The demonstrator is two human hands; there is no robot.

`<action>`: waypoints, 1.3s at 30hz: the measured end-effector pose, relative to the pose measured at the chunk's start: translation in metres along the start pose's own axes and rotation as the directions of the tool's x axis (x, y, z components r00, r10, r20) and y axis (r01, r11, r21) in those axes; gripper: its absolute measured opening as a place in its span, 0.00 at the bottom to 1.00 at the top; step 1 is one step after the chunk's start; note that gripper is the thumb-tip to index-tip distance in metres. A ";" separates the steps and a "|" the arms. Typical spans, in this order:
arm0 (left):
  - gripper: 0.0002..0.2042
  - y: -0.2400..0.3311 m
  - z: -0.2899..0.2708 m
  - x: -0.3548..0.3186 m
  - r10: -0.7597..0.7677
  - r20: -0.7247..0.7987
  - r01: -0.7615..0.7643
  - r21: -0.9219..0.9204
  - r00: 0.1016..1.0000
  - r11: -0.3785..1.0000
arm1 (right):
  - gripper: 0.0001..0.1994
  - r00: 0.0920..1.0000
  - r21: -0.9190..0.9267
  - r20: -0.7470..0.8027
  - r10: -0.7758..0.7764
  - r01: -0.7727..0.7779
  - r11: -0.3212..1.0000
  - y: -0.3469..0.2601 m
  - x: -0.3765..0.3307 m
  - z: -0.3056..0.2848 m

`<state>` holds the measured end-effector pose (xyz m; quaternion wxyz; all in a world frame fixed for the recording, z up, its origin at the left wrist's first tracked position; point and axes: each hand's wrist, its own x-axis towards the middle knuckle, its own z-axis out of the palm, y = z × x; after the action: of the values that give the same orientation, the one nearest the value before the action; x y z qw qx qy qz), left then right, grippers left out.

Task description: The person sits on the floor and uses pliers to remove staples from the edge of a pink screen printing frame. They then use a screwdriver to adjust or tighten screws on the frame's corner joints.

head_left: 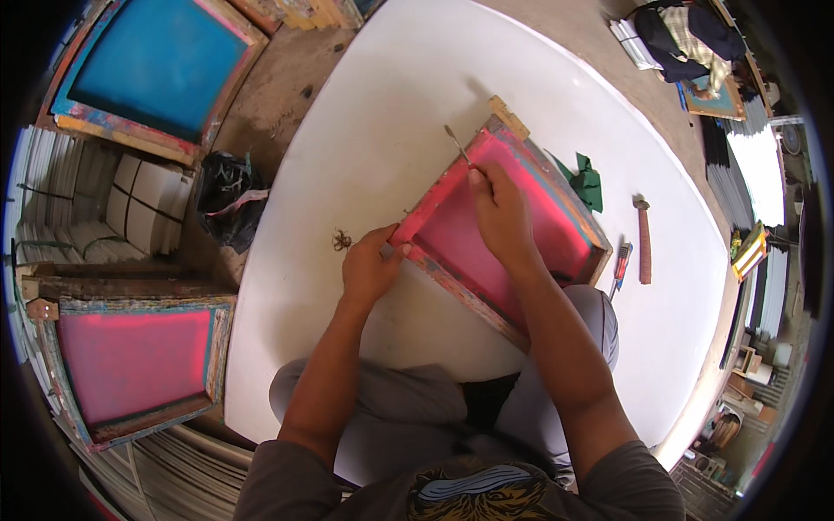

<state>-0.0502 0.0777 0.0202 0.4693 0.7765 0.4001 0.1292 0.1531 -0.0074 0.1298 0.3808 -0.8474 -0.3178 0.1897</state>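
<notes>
A wooden screen-printing frame with pink mesh lies tilted across a white board, its near corner by my right knee. My left hand is closed on the frame's left corner, thumb on top. Over the frame's upper left side, my right hand is closed around a thin metal tool with a flattened tip; most of its handle is hidden in the fist. A small wooden block sits at the frame's far corner. Beside my left hand is a small tangle of thin dark bits.
Right of the frame lie a green cloth, a red-and-blue hand tool and a hammer-like tool. Leftward stand a blue-mesh frame, another pink frame and a black plastic bag. Another person works at far right.
</notes>
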 end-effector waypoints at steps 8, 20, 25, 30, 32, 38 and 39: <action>0.22 -0.004 -0.002 0.001 0.028 -0.001 -0.028 -0.088 1.000 0.996 | 0.23 0.965 -0.183 0.263 0.025 0.025 0.983 0.027 -0.012 0.041; 0.22 -0.005 -0.005 0.002 0.078 0.004 -0.078 -0.075 0.997 0.994 | 0.20 0.963 -0.150 0.259 -0.074 0.116 0.982 0.056 0.000 0.068; 0.23 -0.003 -0.005 0.003 0.060 0.013 -0.059 -0.074 0.998 0.996 | 0.16 0.958 -0.095 0.266 -0.105 0.135 0.986 0.063 0.009 0.067; 0.23 -0.005 -0.005 0.003 0.068 0.011 -0.067 -0.064 0.998 0.996 | 0.14 0.985 -0.119 0.170 -0.043 0.064 0.991 0.061 0.013 0.076; 0.23 -0.002 -0.005 0.003 0.057 0.015 -0.056 -0.065 0.998 0.996 | 0.14 0.997 -0.044 0.054 -0.059 0.061 0.997 0.062 0.013 0.084; 0.24 -0.003 -0.002 0.002 0.112 -0.031 -0.112 -0.025 0.993 0.993 | 0.16 0.987 0.184 -0.071 0.144 -0.129 0.974 0.083 0.029 0.095; 0.23 -0.002 -0.001 0.003 0.086 -0.004 -0.087 -0.022 0.996 0.996 | 0.16 0.978 0.194 -0.124 0.166 -0.140 0.971 0.094 0.036 0.094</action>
<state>-0.0500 0.0811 0.0191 0.4710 0.7878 0.3655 0.1550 0.1636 0.0189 -0.0054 0.4630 -0.8417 -0.2052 0.1874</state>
